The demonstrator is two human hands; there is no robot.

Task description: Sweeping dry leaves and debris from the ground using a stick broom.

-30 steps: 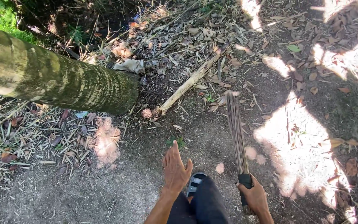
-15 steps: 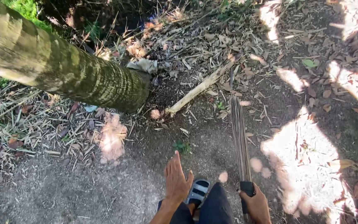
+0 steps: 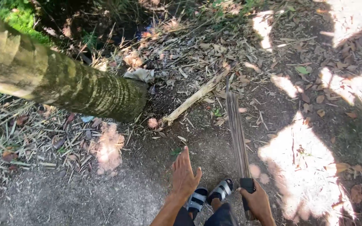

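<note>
- The stick broom [image 3: 236, 129] is the thing in hand: a long, thin bundle of dark ribs, running from a black binding low in the picture up to tips resting on the dirt path [image 3: 126, 196] among dry leaves.
- The right hand [image 3: 256, 203] has its grip closed around that black binding at the very base, fingers wrapped tight.
- Risk one, as I judge it: holding so far down the end gives little control over the far tips, so a hard flick could twist the bundle in the fist or let it slip.
- The left hand [image 3: 184, 175] hangs free, fingers spread and flat, grip open on nothing, just above the sandalled feet [image 3: 209, 196].
- Those feet stand just beside the broom's lower end; a short backstroke could rake the ribs over bare toes.
- Out past the tips lies a pale broken stick [image 3: 195, 97], slanted across the litter; the ribs could snag on it, or kick it back.
- Left of that, a thick mossy trunk [image 3: 63, 86] leans across the view, with a crumpled grey scrap [image 3: 139, 75] at its end. Ribs driven against the trunk would likely bend or snap.
- The leaf litter [image 3: 214, 46] beyond looks loose and dry; a strong sweep probably throws dust upward.
- Bright sun patches [image 3: 302, 155] break up the shade, so small debris is hard to read there.
</note>
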